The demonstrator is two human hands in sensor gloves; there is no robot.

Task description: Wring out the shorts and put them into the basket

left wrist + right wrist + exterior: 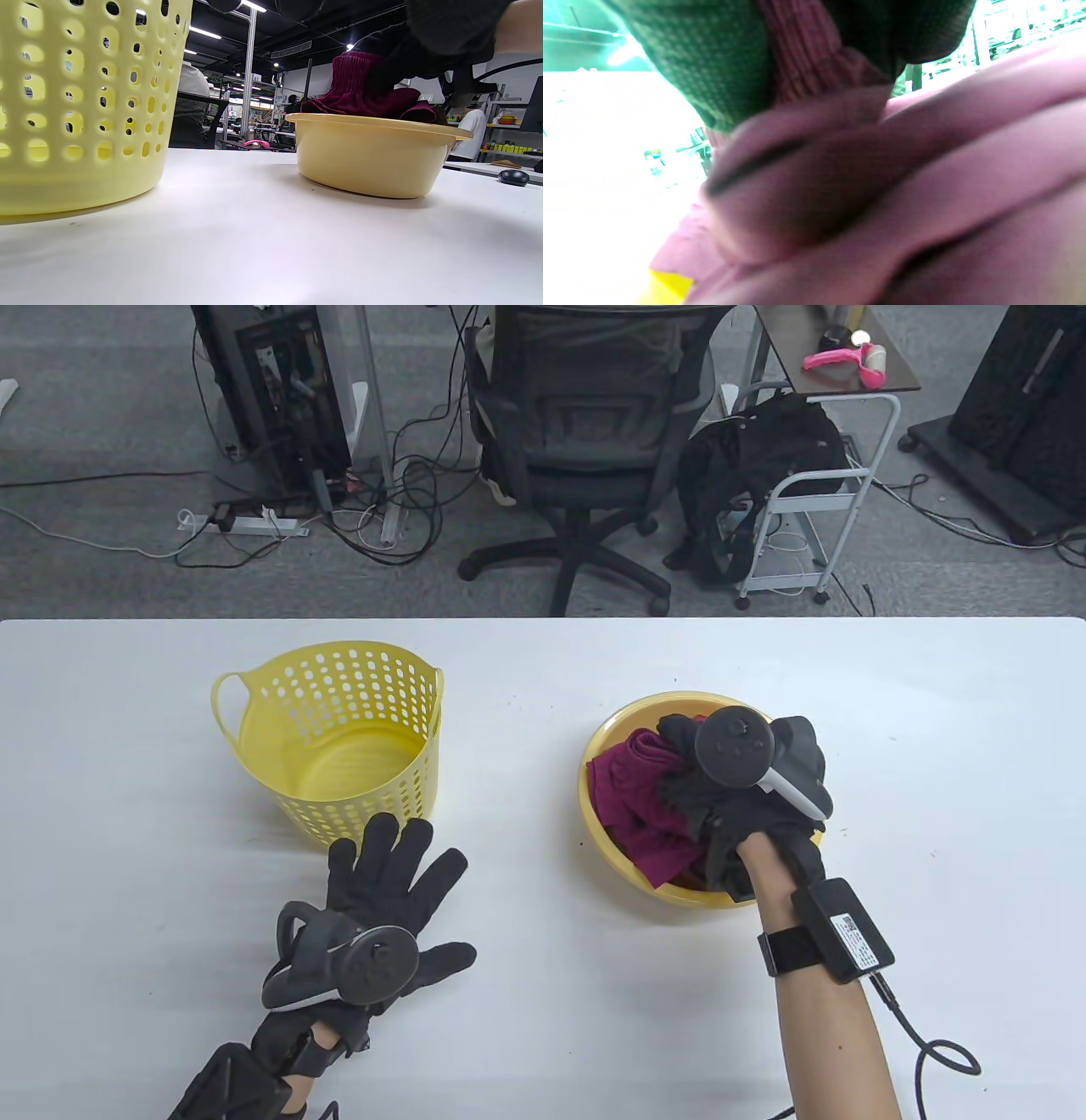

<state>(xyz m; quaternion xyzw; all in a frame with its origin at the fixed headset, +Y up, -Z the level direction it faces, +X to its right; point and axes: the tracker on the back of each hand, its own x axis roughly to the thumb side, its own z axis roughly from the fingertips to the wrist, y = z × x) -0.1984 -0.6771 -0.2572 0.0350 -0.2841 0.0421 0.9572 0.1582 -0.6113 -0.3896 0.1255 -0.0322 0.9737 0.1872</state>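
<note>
The step in hand looks like the pick-up before wringing: the right hand (pixel 747 789) is down in the yellow bowl (pixel 594 806), its fingers (pixel 712 63) curled into the bunched maroon shorts (pixel 636 789). The right wrist view shows a ribbed fold of the cloth pinched between two gloved fingers, so the grip seems firm, though how much of the garment it has gathered I cannot tell. The shorts lie mostly in the bowl, spilling out from under the fingertips on their left, with a ridge of waistband drawn up toward the palm in the left wrist view.

The left hand (pixel 382 891) lies flat on the table (pixel 933 729), fingers straight and spread, holding nothing. The yellow basket (pixel 339 729) stands just beyond its fingertips; the bowl is well off to its right.

The next move, I judge, calls for lifting the shorts above the bowl and bringing the left hand across to take the free end, so both hands can twist against each other and any water falls back into the bowl. Only after that should the cloth go left, over the basket rim. One hand alone would likely squeeze rather than wring.

Count: one pair of shorts, one bowl, one basket with nothing in it, two gloved hands, each with one tracker.
</note>
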